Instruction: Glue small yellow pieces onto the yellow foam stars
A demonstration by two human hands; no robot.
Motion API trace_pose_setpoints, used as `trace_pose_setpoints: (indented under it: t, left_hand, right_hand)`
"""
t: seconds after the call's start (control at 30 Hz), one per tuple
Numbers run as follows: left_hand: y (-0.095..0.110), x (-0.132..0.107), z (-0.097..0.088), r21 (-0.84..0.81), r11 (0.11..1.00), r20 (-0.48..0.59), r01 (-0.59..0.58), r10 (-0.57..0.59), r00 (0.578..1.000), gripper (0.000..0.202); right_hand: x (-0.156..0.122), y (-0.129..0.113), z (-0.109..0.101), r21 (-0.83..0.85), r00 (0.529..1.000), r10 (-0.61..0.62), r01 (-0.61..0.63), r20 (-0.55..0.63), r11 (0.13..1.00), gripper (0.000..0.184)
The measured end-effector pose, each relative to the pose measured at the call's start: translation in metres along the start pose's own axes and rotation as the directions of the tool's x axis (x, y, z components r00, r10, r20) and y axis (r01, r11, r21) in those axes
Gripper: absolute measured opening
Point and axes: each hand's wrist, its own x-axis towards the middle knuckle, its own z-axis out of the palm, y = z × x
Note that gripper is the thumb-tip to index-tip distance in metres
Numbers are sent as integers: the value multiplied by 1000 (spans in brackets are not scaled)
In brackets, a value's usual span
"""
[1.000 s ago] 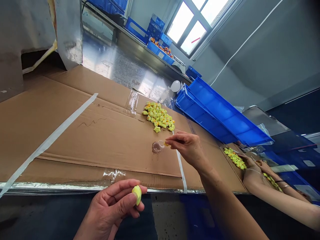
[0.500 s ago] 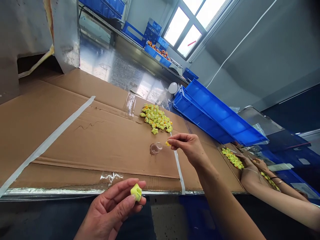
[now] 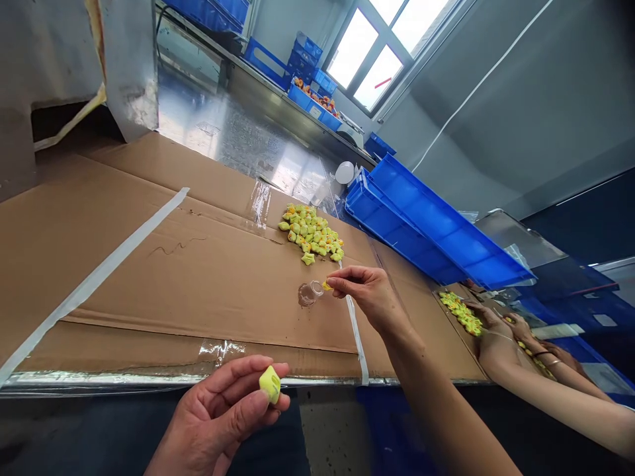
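Note:
Between the thumb and fingers of my left hand is a small yellow-green star-shaped piece, held in front of the table edge with a slot-like hollow facing up. My right hand pinches a small yellow-orange piece at its fingertips; its exact kind is too small to tell. That piece is at the rim of a small clear cup, which seems to lie tilted on a wet brownish patch. Behind the cup sits a pile of yellow-green star pieces, some with orange parts.
Cardboard covers the table, with white tape strips across it. Blue crates stand at the back right. To the right, another person's arms work beside more yellow-green pieces. A metal housing stands at the left.
My right hand has moved slightly left, bringing the yellow-orange piece to the cup's rim. My left hand still holds the star piece, turned a little.

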Motion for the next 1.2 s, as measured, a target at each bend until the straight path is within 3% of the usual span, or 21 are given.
trace_pose_setpoints:
  t: [0.43,0.6,0.77,0.93,1.2]
  left_hand:
    - [-1,0,-2,25,1000,5,-3,3,1000,28]
    - [-2,0,1,6,999,9,-38,38,999,33]
    - [-3,3,7,-83,996,34,-36,39,999,32]
    - [-4,2,7,-135,990,79,-43,54,995,33]
    - [-11,3,3,-148,985,159,-90,113,981,34]
  right_hand:
    - [-6,1,-14,-6,1000,-8,8,-10,1000,23]
    - [-27,-14,-19,21,999,-51,51,-12,998,17]
    - [-66,-39,3,210,986,-145,126,77,969,4]
    - [-91,-54,35,422,979,-129,53,155,905,6]
    - [-100,-47,57,454,973,-138,40,185,890,3]
